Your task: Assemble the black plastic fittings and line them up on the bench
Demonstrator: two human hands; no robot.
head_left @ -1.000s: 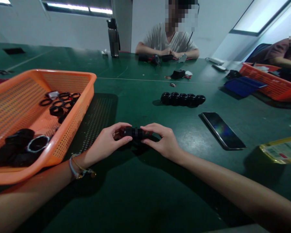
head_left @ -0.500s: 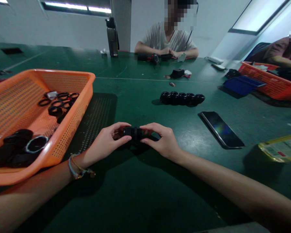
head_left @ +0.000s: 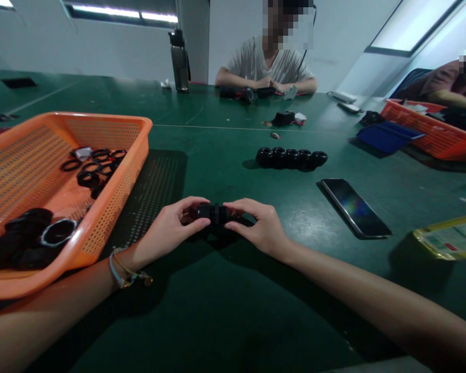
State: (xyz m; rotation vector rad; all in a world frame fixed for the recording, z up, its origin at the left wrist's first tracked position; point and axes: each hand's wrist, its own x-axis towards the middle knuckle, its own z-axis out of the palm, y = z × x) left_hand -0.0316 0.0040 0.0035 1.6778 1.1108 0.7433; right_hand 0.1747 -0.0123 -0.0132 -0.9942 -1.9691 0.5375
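Observation:
Both my hands meet over the green table (head_left: pixel 225 311) on a small black threaded fitting (head_left: pixel 213 212). My left hand (head_left: pixel 171 230) pinches its left end between thumb and fingers. My right hand (head_left: pixel 260 225) grips its right end with curled fingers. The fitting lies sideways just above the tabletop. A row of several finished-looking black fittings (head_left: pixel 291 157) lies farther back, clear of my hands.
An orange mesh basket (head_left: pixel 112 197) at my left holds black rings and black parts. A dark phone (head_left: pixel 355 207) lies at the right, a yellow-edged tray (head_left: pixel 450 238) beyond it. Two other people sit at the far side and far right, with another orange basket (head_left: pixel 435 132) and a bottle (head_left: pixel 179 59).
My hands and the fitting stay in almost the same spot; only small finger shifts show on the part.

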